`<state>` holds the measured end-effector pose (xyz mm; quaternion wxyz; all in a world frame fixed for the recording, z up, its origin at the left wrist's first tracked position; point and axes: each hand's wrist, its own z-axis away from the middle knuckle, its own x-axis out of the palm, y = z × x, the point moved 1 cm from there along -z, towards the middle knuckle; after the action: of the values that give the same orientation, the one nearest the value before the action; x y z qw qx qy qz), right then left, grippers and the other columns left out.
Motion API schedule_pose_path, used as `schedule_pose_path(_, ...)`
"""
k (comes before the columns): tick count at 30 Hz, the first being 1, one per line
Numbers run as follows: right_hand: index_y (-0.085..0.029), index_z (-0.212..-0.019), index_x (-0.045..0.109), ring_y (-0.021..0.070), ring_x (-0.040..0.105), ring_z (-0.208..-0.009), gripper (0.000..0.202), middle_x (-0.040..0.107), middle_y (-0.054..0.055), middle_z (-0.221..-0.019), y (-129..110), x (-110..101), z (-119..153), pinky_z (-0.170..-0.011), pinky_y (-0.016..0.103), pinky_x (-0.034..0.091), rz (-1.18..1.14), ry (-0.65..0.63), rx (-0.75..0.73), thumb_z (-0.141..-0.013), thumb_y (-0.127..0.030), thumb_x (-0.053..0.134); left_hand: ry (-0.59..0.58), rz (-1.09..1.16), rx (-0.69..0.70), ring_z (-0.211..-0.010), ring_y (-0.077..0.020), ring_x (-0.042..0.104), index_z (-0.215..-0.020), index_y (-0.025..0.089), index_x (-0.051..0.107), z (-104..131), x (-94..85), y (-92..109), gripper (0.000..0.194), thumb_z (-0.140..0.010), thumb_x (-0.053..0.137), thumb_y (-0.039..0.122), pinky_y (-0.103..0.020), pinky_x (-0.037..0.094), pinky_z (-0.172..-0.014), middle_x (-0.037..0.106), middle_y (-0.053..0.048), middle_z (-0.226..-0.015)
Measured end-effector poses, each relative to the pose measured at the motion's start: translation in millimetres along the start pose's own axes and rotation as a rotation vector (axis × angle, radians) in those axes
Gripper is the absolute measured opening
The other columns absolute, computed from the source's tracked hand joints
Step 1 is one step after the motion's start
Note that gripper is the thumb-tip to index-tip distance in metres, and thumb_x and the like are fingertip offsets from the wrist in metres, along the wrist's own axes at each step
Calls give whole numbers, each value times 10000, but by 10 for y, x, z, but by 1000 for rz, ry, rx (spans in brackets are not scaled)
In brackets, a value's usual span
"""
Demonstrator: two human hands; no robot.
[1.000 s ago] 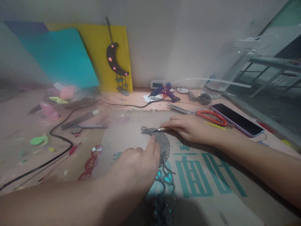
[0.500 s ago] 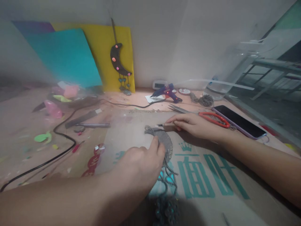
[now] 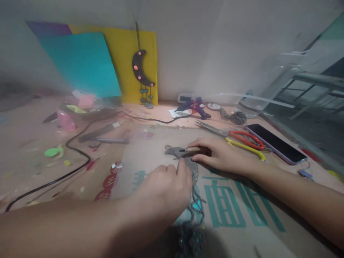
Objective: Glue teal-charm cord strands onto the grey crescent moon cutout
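Observation:
A grey crescent moon [image 3: 194, 165], wrapped in cord, lies on the cardboard with a loose loop of cord at its upper tip. My left hand [image 3: 169, 188] is closed over its inner side; the fingertips press on it, partly hiding it. My right hand [image 3: 215, 154] grips a slim tool [image 3: 192, 149] with a pale handle and a dark metal tip. Its tip touches or hovers just above the crescent's upper part; I cannot tell which. Below the crescent trail grey cords [image 3: 197, 197] with a turquoise heart [image 3: 197, 205] and dark flower-like pieces [image 3: 192, 240].
Behind my right hand lie scissors [image 3: 245, 139] with red and yellow handles and a phone [image 3: 275, 143]. Further back are a glue gun [image 3: 195, 107] with a black cable [image 3: 77, 147] and grey yarn [image 3: 238, 117]. A finished moon hanging [image 3: 138, 68] stands against yellow card.
My right hand has come down and closer to the crescent, with more of the tool's handle showing. The scissors' yellow handle is now uncovered. The whole view has shifted slightly.

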<state>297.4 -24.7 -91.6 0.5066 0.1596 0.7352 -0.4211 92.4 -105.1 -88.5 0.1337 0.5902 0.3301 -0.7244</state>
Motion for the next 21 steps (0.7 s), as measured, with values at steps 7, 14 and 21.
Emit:
schedule_pose_path(7,-209,-1243,670,238,692,-1058,314,741,87,-1198,97,34,-10,-909,378,532,-30,192,-11,-1017,-348,503,87,192,-55,-679,-205,652,-1001,169,682,105,-194,-305,172,-845,623,128,-308,506,-623,690,-65,-845)
schedule_pose_path(14,-203,-1208,659,223,695,-954,259,742,97,-1114,145,29,11,-834,358,551,96,331,-146,-1004,-241,505,211,608,-293,-867,-194,664,-1044,214,738,-201,14,-1203,268,-938,547,369,-274,467,-769,754,-49,-970)
schedule_pose_path(21,-200,-1207,702,233,641,-918,298,705,130,-1043,119,41,17,-791,377,512,279,284,-347,-1039,-263,464,25,955,-52,-1034,-190,665,-1130,205,735,-383,364,-1287,362,-957,521,441,-263,463,-870,752,-37,-1114)
